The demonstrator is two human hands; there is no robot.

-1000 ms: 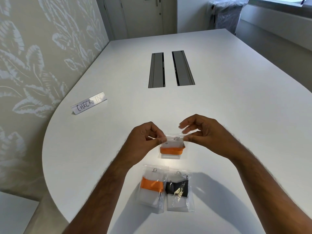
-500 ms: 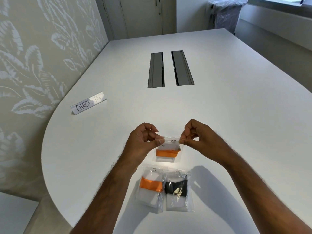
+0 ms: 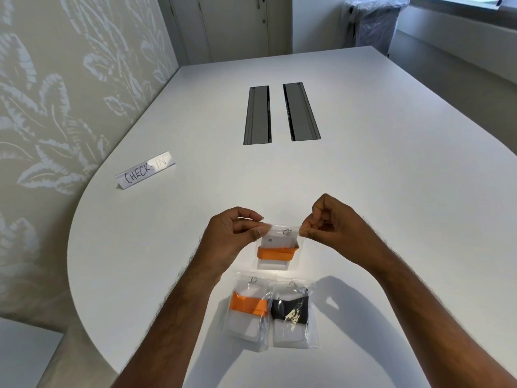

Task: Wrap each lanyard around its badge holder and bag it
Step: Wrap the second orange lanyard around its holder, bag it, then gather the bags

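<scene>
The clear plastic bag (image 3: 278,249) is pinched at its top corners by left hand (image 3: 232,236) and right hand (image 3: 333,224), probably for sealing; its orange-wrapped badge holder (image 3: 277,247) hangs below.

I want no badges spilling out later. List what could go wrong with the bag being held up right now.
1. The left hand and right hand pinch only the top corners of the clear bag; if the strip between them is not pressed shut, the seal may stay partly open.
2. The metal clip sits just under the opening and could catch in the seal.
3. The orange lanyard looks slanted and might unwind.
</scene>
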